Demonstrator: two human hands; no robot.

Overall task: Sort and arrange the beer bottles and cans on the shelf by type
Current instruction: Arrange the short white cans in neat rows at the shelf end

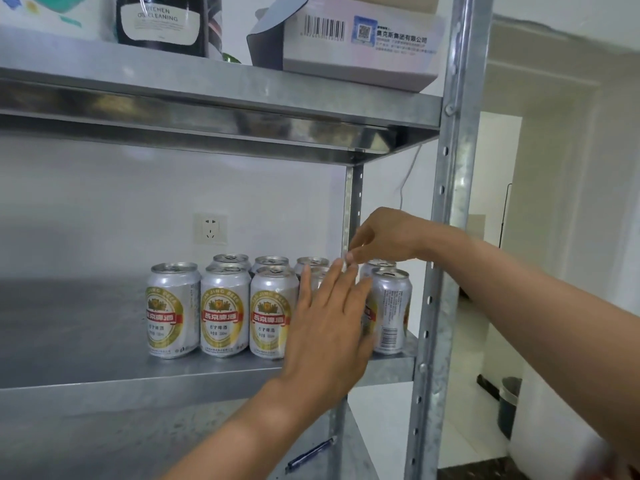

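Note:
Several silver beer cans [225,311] with gold and red labels stand upright in two rows at the right end of a metal shelf [104,372]. My left hand [329,327] is stretched out flat in front of the cans, its straight fingers against one can it mostly hides. My right hand [384,239] hovers above the cans at the right end, fingers loosely bent and pointing down at the can tops, holding nothing. The rightmost front can [393,311] is turned with its barcode facing out.
The shelf's left part is bare metal. An upper shelf [207,84] carries a dark cleaner bottle [162,22] and a white box [360,46]. A steel upright [446,237] stands at the right. A wall socket [210,229] is behind, and a bin [509,407] is on the floor.

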